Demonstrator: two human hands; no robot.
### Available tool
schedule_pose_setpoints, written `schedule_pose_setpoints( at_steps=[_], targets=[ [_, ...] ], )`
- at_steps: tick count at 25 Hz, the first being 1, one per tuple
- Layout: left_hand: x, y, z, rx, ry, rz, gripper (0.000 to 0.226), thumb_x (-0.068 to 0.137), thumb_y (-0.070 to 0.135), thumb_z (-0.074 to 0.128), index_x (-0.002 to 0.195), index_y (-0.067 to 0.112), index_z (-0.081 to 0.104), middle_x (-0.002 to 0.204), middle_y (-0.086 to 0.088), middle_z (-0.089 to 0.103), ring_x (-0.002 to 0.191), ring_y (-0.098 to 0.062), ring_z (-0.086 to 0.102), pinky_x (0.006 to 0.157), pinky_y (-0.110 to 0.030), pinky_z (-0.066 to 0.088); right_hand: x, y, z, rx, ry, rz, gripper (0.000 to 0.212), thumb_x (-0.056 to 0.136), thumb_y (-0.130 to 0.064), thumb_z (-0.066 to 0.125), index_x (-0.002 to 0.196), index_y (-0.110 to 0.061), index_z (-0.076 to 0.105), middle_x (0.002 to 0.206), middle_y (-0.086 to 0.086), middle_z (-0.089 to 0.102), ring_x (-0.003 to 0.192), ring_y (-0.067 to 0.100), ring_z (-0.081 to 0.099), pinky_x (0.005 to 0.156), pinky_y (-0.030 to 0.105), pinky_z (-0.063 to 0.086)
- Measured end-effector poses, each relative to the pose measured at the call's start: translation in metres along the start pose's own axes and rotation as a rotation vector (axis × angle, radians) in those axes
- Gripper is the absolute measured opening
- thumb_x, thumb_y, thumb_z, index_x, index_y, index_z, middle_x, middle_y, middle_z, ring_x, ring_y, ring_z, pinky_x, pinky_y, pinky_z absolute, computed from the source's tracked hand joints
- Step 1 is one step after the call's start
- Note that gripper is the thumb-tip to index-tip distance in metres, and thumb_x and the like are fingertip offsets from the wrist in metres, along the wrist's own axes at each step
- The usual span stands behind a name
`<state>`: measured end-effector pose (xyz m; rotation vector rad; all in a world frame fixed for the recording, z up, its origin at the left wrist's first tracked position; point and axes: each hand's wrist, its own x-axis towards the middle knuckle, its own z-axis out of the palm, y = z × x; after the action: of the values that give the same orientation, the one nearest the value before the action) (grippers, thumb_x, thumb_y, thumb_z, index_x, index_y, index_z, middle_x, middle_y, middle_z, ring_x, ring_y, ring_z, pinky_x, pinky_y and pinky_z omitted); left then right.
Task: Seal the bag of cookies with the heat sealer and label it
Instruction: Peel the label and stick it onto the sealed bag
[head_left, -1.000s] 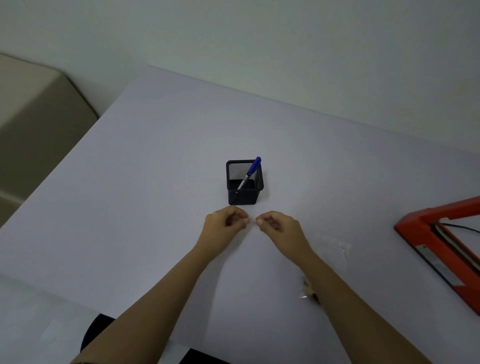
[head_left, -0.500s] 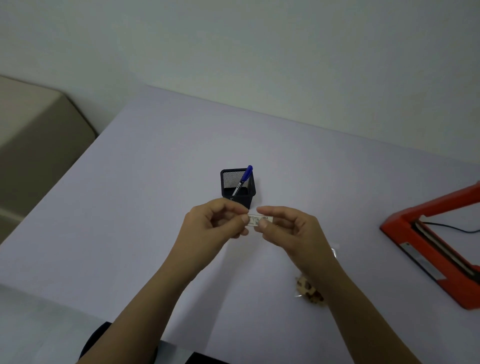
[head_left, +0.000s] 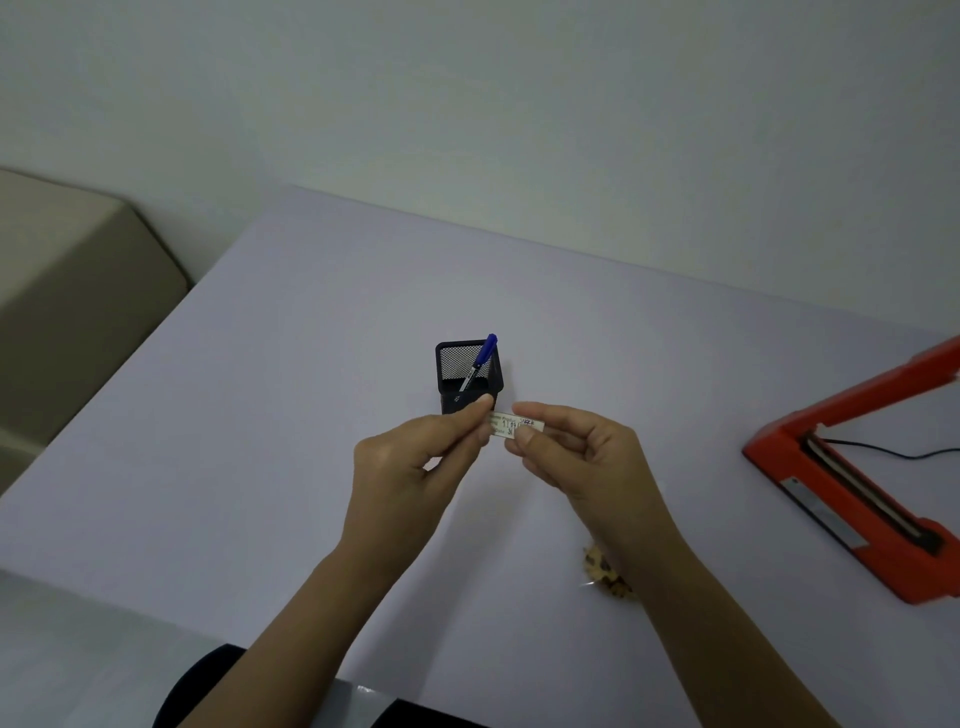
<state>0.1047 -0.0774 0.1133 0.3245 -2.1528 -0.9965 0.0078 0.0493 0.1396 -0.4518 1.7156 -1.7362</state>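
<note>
Labelling step. The grip of each hand is a pinch on the label (head_left: 517, 425): the left hand (head_left: 410, 467) holds its left end between thumb and forefinger, and the right hand (head_left: 587, 457) holds its right end the same way. The small pale strip is held level above the middle of the worktop (head_left: 260, 415). It carries handwriting, too small to read with certainty.

Just beyond the grips stands a black mesh pen holder (head_left: 452, 358) with a blue pen (head_left: 480, 361) leaning in it. The bag of cookies (head_left: 605, 571) lies toward the front edge of the worktop, right of centre. It is mostly hidden behind the right forearm, so its seal cannot be judged. The red heat sealer (head_left: 852, 499) sits at the right edge, its arm raised and a dark cord trailing from it.

With the label written and the pen put away, the step in hand appears to be preparing the label for sticking. The next move probably calls for freeing any backing. The strip must then come down and back to the bag, go onto a flat stretch of film and be pressed smooth. One hand would be needed to steady the bag.
</note>
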Motion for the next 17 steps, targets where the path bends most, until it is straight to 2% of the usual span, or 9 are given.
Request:
schedule_pose_setpoints(
  at_steps=[5, 11, 17],
  targets=[
    [-0.0057, 0.0006, -0.002, 0.061, 0.039, 0.101, 0.027, 0.084, 0.017, 0.062, 0.107, 0.004, 0.068, 0.092, 0.008, 0.067, 0.078, -0.005, 0.064, 0.07, -0.007, 0.048, -0.0044, -0.0001, 0.0052, -0.011, 0.013, -0.012, 0.023, 0.084, -0.004, 0.062, 0.09, -0.024, 0.069, 0.075, -0.009, 0.074, 0.078, 0.008, 0.071, 0.065, 0.013, 0.053],
    [-0.0077, 0.0002, -0.0041, 0.107, 0.026, 0.177, 0.025, 0.087, 0.019, 0.058, 0.103, 0.004, 0.07, 0.087, -0.003, 0.074, 0.08, -0.008, 0.064, 0.072, -0.011, 0.05, -0.0074, -0.002, 0.0065, -0.022, 0.021, -0.026, 0.022, 0.083, -0.004, 0.063, 0.089, -0.025, 0.069, 0.08, -0.004, 0.074, 0.078, 0.009, 0.071, 0.065, 0.013, 0.053],
    [-0.0087, -0.0041, -0.0013, 0.085, -0.013, 0.145, 0.023, 0.087, 0.018, 0.055, 0.098, 0.006, 0.072, 0.08, -0.004, 0.073, 0.077, -0.008, 0.063, 0.073, -0.009, 0.048, -0.0075, -0.0028, 0.0048, -0.033, 0.018, -0.009, 0.021, 0.083, -0.006, 0.063, 0.088, -0.026, 0.069, 0.078, -0.004, 0.074, 0.078, 0.009, 0.071, 0.066, 0.013, 0.053]
  ],
)
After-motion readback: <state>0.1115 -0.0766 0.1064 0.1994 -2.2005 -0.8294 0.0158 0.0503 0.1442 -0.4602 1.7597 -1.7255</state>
